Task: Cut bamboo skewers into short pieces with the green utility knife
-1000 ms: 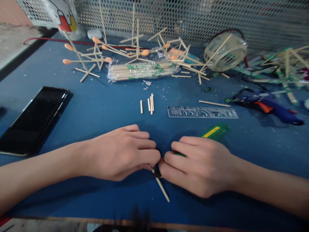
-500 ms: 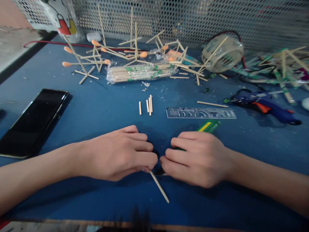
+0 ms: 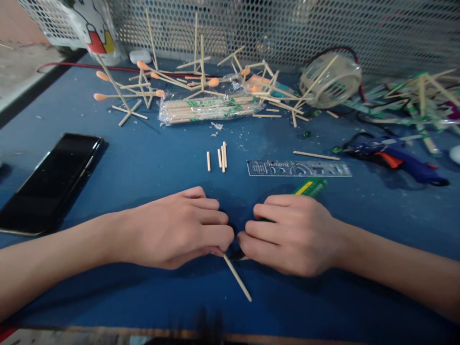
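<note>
My left hand (image 3: 183, 227) is closed on a thin wooden stick (image 3: 237, 278), which slants out from under its fingers toward the table's front edge. Opposite it, my right hand (image 3: 293, 235) is wrapped round a green utility knife (image 3: 311, 187) with a yellow stripe. The knife's dark tip shows by the stick, just below the left fingers; whether it touches the stick is hard to tell. Beyond the hands lie several short cut stick pieces (image 3: 223, 157). A clear plastic ruler (image 3: 299, 168) rests behind the right hand, with a longer stick (image 3: 316, 155) above it.
A black phone (image 3: 52, 179) lies at left. At the back are a bag of wooden sticks (image 3: 212, 108), stick structures with orange tips (image 3: 129, 111) and a clear plastic cup (image 3: 330, 79) on its side. A blue glue gun (image 3: 398, 158) sits at right. A metal mesh panel (image 3: 244, 33) stands behind.
Almost nothing differs. My right hand and the knife have shifted very slightly, while my left hand and the stick stay in place.
</note>
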### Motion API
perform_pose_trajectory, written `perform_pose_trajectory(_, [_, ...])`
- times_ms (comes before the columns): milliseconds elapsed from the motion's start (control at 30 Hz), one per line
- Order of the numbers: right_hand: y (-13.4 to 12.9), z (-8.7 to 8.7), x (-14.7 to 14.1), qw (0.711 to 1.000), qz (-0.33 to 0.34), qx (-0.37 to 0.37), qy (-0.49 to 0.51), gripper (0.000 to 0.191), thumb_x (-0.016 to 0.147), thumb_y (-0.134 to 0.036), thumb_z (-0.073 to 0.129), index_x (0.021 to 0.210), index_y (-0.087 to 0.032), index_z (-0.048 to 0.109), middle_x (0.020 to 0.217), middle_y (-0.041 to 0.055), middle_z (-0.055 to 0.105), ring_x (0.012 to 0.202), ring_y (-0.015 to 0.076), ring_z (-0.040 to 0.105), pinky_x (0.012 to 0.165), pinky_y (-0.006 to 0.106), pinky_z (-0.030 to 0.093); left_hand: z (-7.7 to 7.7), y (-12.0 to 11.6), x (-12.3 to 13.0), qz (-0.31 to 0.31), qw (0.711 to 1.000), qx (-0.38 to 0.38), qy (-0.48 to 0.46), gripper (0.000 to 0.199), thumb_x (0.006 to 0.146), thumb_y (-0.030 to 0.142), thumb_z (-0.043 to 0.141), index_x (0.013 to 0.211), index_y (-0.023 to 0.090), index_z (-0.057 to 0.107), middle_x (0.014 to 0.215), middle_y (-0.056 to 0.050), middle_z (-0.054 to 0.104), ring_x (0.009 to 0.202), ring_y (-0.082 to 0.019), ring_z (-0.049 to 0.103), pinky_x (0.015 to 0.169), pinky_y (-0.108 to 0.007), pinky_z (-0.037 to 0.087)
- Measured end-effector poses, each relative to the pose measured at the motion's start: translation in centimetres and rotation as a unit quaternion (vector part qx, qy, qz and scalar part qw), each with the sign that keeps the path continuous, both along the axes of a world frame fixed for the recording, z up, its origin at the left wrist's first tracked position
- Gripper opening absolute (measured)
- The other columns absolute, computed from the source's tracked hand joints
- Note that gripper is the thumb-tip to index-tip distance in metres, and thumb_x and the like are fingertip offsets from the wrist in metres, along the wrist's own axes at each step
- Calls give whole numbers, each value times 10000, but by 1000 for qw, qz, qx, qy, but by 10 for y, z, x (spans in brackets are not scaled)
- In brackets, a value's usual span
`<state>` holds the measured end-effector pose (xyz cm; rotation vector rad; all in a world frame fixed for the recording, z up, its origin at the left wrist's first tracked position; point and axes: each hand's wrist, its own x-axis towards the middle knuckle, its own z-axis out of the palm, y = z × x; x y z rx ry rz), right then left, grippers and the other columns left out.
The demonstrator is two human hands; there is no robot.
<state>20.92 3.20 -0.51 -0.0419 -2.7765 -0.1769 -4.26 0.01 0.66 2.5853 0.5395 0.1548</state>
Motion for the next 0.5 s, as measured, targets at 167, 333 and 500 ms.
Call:
perform_pose_trajectory(167, [0, 0, 0, 1000, -1, 0, 1, 234, 990, -234, 501, 799, -230, 636, 604, -57, 526, 548, 145, 406, 538, 328, 278, 0, 0, 1, 1, 1000, -3, 3, 231, 1095, 230, 344, 971, 220, 538, 867, -7, 593, 826, -191, 501, 793, -339, 291])
perform_pose_trajectory(333, [-1, 1, -1, 1000, -10, -13, -10, 231, 990, -211, 491, 799, -236, 619, 613, -54, 521, 557, 148, 394, 548, 330, 258, 0, 0, 1, -5, 1000, 1, 3, 233, 1094, 227, 345, 974, 220, 544, 867, -7, 590, 818, -188, 492, 788, -341, 286])
perform_pose_trajectory(500, [-2, 4, -1, 999, -15, -28, -22, 266, 1000, -211, 456, 788, -249, 612, 611, -48, 515, 564, 167, 380, 539, 336, 249, -1, 0, 0, -4, 1000, 1, -1, 209, 1087, 217, 365, 965, 221, 535, 864, -2, 589, 823, -186, 492, 786, -345, 289])
